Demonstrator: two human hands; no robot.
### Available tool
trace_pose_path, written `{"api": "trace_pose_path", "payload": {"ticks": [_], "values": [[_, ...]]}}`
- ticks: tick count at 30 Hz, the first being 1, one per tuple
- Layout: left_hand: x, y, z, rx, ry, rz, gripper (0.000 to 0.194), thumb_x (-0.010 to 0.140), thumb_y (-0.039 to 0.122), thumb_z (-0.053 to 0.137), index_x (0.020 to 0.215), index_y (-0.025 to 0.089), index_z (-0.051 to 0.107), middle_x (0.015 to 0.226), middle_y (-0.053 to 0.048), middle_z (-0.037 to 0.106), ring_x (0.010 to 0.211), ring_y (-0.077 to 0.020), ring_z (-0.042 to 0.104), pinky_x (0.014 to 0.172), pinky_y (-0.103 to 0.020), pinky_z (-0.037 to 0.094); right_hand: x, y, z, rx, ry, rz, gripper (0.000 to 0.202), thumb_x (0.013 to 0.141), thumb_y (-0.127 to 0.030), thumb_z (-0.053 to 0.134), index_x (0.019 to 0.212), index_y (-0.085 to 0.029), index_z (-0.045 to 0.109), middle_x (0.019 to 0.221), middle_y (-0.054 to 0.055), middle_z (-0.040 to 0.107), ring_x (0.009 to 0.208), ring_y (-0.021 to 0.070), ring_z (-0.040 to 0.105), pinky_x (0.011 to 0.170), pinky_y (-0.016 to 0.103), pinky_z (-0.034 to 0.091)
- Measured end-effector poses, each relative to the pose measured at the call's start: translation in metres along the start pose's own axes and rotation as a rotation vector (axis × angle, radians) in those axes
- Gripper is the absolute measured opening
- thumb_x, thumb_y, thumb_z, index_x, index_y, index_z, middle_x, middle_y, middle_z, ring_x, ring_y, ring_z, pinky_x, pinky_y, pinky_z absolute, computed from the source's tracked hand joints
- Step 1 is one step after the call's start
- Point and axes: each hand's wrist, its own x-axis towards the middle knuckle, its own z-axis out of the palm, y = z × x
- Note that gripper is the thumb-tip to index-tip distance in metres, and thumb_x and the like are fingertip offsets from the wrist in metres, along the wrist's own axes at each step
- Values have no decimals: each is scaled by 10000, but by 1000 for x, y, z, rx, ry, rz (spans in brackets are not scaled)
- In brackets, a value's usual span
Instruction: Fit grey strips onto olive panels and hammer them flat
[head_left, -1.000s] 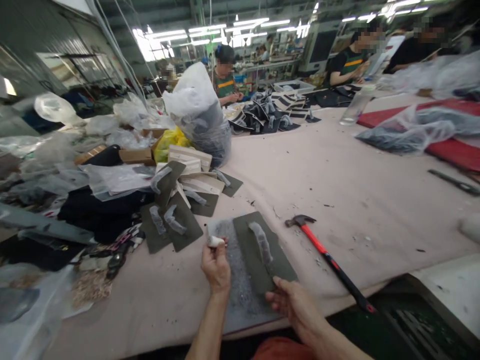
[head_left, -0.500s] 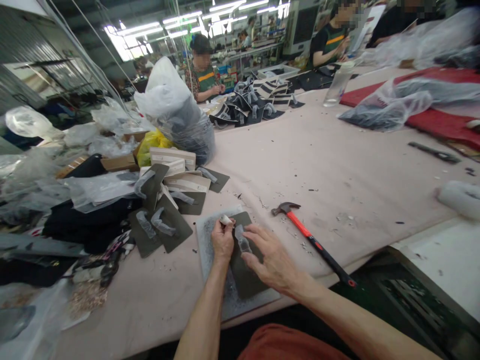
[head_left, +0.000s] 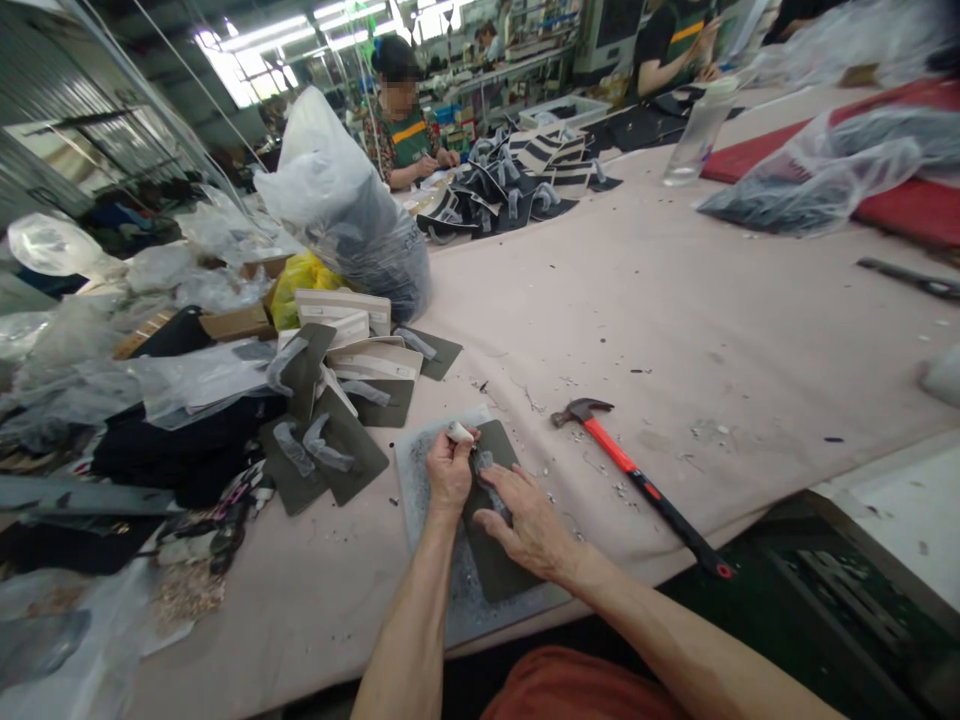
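In the head view my left hand [head_left: 448, 482] is closed on a short white cylindrical piece [head_left: 460, 433], held at the upper left edge of a dark olive panel [head_left: 491, 568]. What the lower end of that piece meets is hidden by the fingers. My right hand [head_left: 534, 522] lies over the panel with its fingers stretched out, touching a plastic-wrapped strap handle [head_left: 486, 460] and partly covering it. Beneath the panel is a pale, scuffed board [head_left: 417, 480]. To the right of the hands lies a claw hammer [head_left: 626, 460] with a red and black handle.
Similar olive panels [head_left: 345, 440] with wrapped handles are heaped on the left. Behind them stand a large filled plastic bag [head_left: 352, 200] and a yellow bag [head_left: 300, 285]. Small scraps [head_left: 705, 430] dot the tabletop [head_left: 540, 320]. Co-workers sit at the far side near striped pieces [head_left: 551, 155].
My right hand has lowered onto the panel and the wrapped handle, its fingers drawing closer to my left hand. The left hand keeps the white piece. The view has shifted slightly.
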Motion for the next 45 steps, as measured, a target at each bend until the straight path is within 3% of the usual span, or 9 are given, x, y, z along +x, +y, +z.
{"api": "trace_pose_path", "payload": {"ticks": [11,16,21,25,29,33,37,40,45], "values": [[0,9,0,130,-18,29,181,877,308,595,955,186,704,935,-68,769,887,-207,717,843,-308,540,0,5,-8,121,-47,15,526,928,-355,539,1420,-181,473,1411,147,561,1334,273,496,1167,564,298],[0,8,0,126,-25,29,184,876,322,596,954,191,700,947,-67,765,900,-209,712,850,-311,534,0,9,-22,153,-52,24,529,926,-367,548,1407,-154,495,1386,165,573,1292,292,526,1100,521,406],[-1,10,2,185,-33,46,188,877,325,591,956,198,705,945,-67,765,908,-215,708,853,-320,529,-8,25,-36,78,78,97,414,949,-357,502,1304,-157,570,1331,157,607,1261,270,549,1076,473,436],[-4,12,6,232,2,84,162,868,290,587,947,212,705,936,-57,766,897,-219,709,826,-321,535,-23,59,-62,-200,238,221,371,937,-322,496,1235,-119,583,1286,183,608,1230,303,539,1063,478,423],[-5,15,7,260,13,101,158,837,266,603,947,227,709,929,-52,769,870,-225,707,808,-331,536,-43,96,-95,-533,164,439,365,876,-311,554,1162,-86,586,1207,239,594,1108,370,555,922,493,455],[-3,19,5,260,-53,124,142,807,242,606,900,246,713,907,-52,768,855,-234,702,816,-345,529,-48,110,-116,-247,50,747,127,860,-282,534,867,-159,563,888,153,611,823,269,583,726,392,462],[-3,22,2,265,-95,143,163,783,219,607,905,251,710,895,-50,766,846,-238,701,811,-352,525,-29,86,-128,403,-132,955,79,806,-234,511,744,-200,476,690,25,526,549,128,472,521,264,398],[-5,21,1,284,-88,164,164,796,209,589,909,241,703,891,-52,762,831,-228,698,781,-333,525,-6,47,-134,590,-89,914,150,860,-336,462,779,-210,468,597,-45,431,434,89,343,420,226,285],[-5,14,1,322,-80,205,167,816,217,577,927,242,699,893,-54,756,831,-229,693,769,-329,512,24,-7,-132,68,188,323,327,942,-476,398,750,-220,463,579,-22,458,490,112,373,493,252,255]]}}
